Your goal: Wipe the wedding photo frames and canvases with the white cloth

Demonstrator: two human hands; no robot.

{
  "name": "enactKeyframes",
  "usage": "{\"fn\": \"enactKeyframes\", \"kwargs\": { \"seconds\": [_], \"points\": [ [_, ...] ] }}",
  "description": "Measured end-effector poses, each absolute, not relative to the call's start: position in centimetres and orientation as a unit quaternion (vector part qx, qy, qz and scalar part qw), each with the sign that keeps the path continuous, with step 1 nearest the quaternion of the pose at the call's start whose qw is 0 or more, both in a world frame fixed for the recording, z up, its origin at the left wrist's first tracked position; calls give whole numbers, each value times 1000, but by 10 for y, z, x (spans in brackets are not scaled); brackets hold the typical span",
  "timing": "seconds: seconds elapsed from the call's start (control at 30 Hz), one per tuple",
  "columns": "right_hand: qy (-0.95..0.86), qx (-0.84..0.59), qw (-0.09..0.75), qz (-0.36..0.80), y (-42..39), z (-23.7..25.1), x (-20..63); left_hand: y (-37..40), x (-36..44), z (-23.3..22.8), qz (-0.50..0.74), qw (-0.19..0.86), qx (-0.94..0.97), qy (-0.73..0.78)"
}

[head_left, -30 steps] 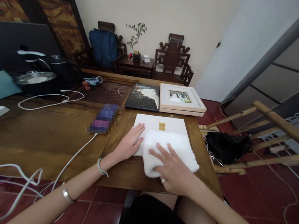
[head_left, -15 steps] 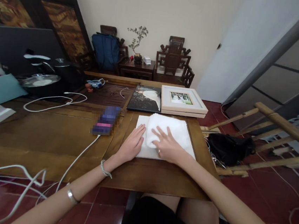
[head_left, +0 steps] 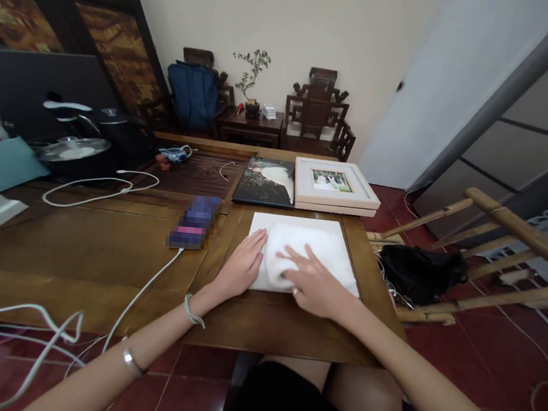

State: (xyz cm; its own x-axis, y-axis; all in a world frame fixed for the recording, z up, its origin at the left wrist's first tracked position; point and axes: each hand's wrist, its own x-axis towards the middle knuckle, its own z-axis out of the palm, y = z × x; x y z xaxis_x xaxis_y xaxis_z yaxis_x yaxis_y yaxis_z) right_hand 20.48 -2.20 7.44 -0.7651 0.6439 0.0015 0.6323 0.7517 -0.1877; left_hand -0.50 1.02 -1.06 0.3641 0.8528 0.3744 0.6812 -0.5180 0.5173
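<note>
Cloth: a white folded cloth (head_left: 315, 251) lies on the white flat frame (head_left: 301, 223), covering most of its face.
Frame: flat on the near right part of the wooden table (head_left: 81, 245), just in front of two other picture frames.
Right hand: the right hand (head_left: 312, 285) presses the cloth with fingers spread flat, gripping nothing.
Left hand: the left hand (head_left: 241, 268) lies open and flat on the frame's left edge, steadying it.
Progress: by my judgement wiping is under way; the far strip of the frame is uncovered, and no smudges can be told.
Neighbours: a dark photo frame (head_left: 265, 181) and a pale photo frame (head_left: 334, 184) behind; a phone (head_left: 193, 221) on a white cable (head_left: 144, 287) to the left.
</note>
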Motion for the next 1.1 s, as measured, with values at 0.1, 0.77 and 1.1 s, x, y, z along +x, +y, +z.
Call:
{"fn": "enactKeyframes", "kwargs": {
  "seconds": [0.1,0.77,1.1],
  "points": [
    [-921,-386,41,29,15,65,195,9,-4,-8,316,152,808,473],
    [-940,-328,3,97,-29,99,211,1,4,6,372,165,778,478],
    [-902,-417,48,99,68,98,160,6,-1,-3,346,116,809,460]
  ]
}}
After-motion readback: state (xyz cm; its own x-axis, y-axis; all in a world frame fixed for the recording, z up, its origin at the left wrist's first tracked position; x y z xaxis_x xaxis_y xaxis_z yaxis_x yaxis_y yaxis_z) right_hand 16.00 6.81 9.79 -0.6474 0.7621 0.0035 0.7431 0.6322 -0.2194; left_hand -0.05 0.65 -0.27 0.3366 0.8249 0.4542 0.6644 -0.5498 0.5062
